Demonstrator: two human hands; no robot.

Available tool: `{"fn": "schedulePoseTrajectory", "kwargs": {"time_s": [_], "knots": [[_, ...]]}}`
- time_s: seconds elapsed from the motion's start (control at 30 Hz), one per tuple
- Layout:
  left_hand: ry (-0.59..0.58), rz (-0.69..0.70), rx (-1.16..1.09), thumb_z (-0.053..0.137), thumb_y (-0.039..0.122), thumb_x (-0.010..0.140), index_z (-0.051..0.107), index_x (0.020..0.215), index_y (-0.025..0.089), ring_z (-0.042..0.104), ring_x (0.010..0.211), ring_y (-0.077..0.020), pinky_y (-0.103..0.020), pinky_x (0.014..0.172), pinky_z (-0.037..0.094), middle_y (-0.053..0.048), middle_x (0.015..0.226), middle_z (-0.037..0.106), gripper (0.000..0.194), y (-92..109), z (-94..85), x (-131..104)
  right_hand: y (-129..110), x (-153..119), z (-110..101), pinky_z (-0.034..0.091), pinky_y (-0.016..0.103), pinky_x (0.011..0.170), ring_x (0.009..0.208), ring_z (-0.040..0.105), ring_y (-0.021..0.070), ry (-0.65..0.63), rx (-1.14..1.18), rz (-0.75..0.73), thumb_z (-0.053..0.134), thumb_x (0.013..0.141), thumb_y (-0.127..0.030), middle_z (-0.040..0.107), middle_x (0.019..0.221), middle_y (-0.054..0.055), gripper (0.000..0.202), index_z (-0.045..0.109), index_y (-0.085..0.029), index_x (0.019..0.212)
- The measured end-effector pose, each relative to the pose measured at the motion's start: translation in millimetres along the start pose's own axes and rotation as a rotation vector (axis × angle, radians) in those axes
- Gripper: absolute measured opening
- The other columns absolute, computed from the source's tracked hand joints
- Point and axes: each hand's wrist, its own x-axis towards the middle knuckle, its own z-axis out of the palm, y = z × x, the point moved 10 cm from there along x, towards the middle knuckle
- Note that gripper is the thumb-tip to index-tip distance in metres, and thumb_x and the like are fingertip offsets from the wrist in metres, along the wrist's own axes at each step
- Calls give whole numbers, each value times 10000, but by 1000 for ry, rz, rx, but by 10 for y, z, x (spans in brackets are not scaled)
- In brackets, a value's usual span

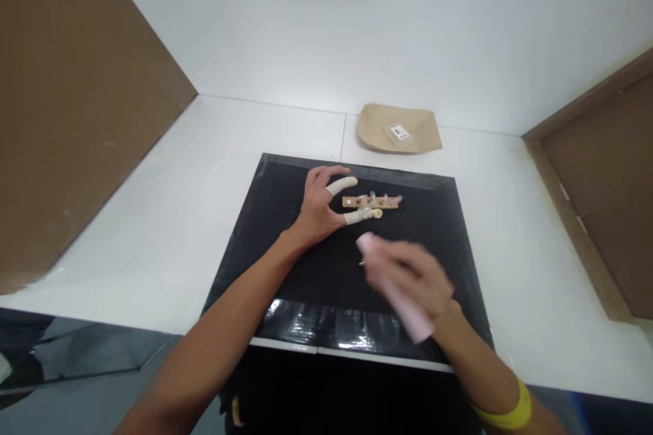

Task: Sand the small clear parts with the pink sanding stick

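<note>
A narrow tan strip (352, 202) lies on the black mat, with several clear small pieces along it. My left hand (319, 209) rests at the strip's left end, thumb and index finger apart in pale finger cots. The thumb reaches along the strip's near edge; whether it touches is hard to tell. Closer to me, my right hand (415, 279) is smeared by motion. Its fingers are closed round a long pale pink object (408, 316), which sticks out at both ends of the grip; its exact kind is blurred. A thin light tip (362, 263) shows beside those fingers.
The black mat (316, 265) covers the middle of the white table (168, 217). Behind it lies a brown paper piece (375, 129) bearing a small clear case (399, 132) with a label. Brown panels (76, 95) stand left and right (602, 183); a white wall rises behind.
</note>
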Motion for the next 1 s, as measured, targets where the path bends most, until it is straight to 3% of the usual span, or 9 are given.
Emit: {"fn": "schedulePoseTrajectory", "kwargs": {"time_s": [0.1, 0.23, 0.37, 0.47, 0.57, 0.7, 0.83, 1.0], "knots": [[6, 23, -24, 917, 443, 812, 713, 1234, 222, 556, 1243, -299, -487, 1065, 523, -130, 1346, 688, 518, 10, -1, -7, 52, -23, -100, 620, 252, 637, 680, 696, 106, 114, -41, 31, 643, 1054, -505, 754, 866, 16, 383, 732, -147, 953], [33, 62, -16, 908, 448, 823, 713, 1238, 208, 554, 1228, -294, -474, 1060, 526, -137, 1334, 686, 518, 38, -28, -11, 89, -81, -61, 623, 294, 699, 788, 714, 163, 71, -53, 44, 805, 926, -500, 760, 940, 26, 270, 756, -235, 943], [15, 58, -3, 899, 464, 831, 712, 1238, 220, 562, 1236, -288, -459, 1044, 532, -129, 1336, 684, 510, 32, -13, -2, 129, -126, -104, 634, 376, 858, 971, 719, 188, 145, -81, 65, 700, 1019, -448, 737, 1123, 68, 281, 718, -182, 1106], [15, 43, 5, 902, 485, 823, 716, 1225, 226, 560, 1242, -292, -460, 1039, 529, -127, 1328, 684, 513, 16, -13, 1, 181, -113, -50, 638, 355, 817, 939, 711, 179, 83, -65, 84, 683, 1028, -487, 731, 1119, 65, 313, 709, -203, 1157], [23, 52, -15, 893, 457, 839, 710, 1238, 220, 560, 1236, -293, -469, 1047, 521, -134, 1335, 682, 499, 24, -22, -2, 187, -99, -100, 639, 364, 838, 968, 714, 181, 122, -64, 68, 660, 1043, -483, 730, 1160, 80, 314, 707, -196, 1162], [4, 30, -5, 912, 442, 819, 712, 1233, 224, 558, 1232, -296, -482, 1054, 517, -131, 1337, 685, 509, 3, -4, -1, 118, -68, 24, 655, 324, 679, 805, 729, 184, 32, -52, -17, 812, 894, -565, 764, 978, 48, 333, 772, -256, 1013], [7, 25, -7, 909, 438, 823, 711, 1231, 224, 554, 1234, -298, -487, 1052, 521, -133, 1334, 691, 501, -2, 1, 0, 72, -45, -96, 676, 352, 753, 865, 758, 185, 183, -58, -44, 711, 1003, -419, 768, 1140, 84, 252, 742, -211, 1142], [28, 51, -2, 934, 417, 795, 712, 1235, 221, 556, 1229, -300, -485, 1046, 527, -138, 1331, 689, 530, 16, -6, -9, -76, -20, 46, 676, 306, 640, 756, 768, 191, 66, -47, -143, 816, 912, -377, 803, 963, 21, 163, 796, -301, 1055]]}}
